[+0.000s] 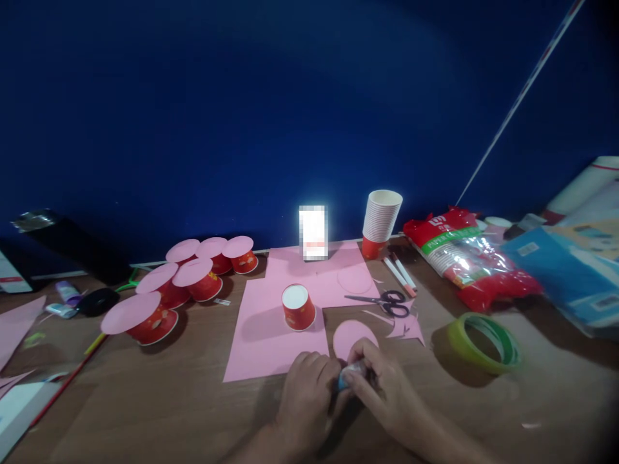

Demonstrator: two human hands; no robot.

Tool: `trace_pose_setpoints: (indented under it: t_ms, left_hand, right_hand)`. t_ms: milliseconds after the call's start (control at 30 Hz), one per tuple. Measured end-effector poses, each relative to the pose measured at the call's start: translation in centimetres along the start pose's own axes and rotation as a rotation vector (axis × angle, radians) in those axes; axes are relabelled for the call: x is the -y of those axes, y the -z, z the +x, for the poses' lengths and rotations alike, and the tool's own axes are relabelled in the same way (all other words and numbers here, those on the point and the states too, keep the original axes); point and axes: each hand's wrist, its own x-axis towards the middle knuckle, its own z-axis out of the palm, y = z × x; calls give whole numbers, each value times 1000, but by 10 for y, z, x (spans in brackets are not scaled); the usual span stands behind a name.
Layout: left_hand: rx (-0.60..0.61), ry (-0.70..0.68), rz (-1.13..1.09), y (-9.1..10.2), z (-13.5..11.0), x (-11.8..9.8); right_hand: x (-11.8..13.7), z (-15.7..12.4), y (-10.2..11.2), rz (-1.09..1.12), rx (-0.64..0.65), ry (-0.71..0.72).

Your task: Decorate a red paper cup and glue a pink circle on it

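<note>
A small blue-and-white tube [344, 378], perhaps glue, is between my two hands near the front of the table. My right hand [391, 393] pinches it with thumb and fingers. My left hand [307, 393] is closed around its left end, and the fingers cover much of it. Just beyond lies a pink paper circle [354, 338]. An upside-down red paper cup [298, 309] with a white base stands on a pink sheet [275, 354]. To the right of it are black-handled scissors [394, 303] and pink paper scraps [409, 327].
Several red cups topped with pink discs [193, 272] stand at left. A cup stack [382, 222], two markers [400, 274], a red cup bag [464, 251] and a tape roll [461, 351] are at right. A lit, blurred screen [313, 232] stands by the blue wall.
</note>
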Motion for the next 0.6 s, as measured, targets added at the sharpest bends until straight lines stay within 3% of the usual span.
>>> trace_pose_setpoints:
  t_ms: [133,233,367,400,500,600]
  left_hand:
    - [-62,-87,6,-1,-3,-5]
    - [-25,-136,-40,1,-4,-1]
    - [44,-35,-172,4,-3,5]
    - [39,7,-194,4,-3,6]
    - [7,82,-216,1,-4,6]
    - [-52,58,-200,-3,-6,6]
  right_hand:
    - [0,-8,-5,-81,-49,78]
    - [10,-12,6,-29,-176,91]
    - [18,-10,55,-31,-688,4]
    - [16,-9,70,-99,-738,17]
    - [-1,0,109,-497,-624,9]
    - [-17,11,129,-965,-429,-84]
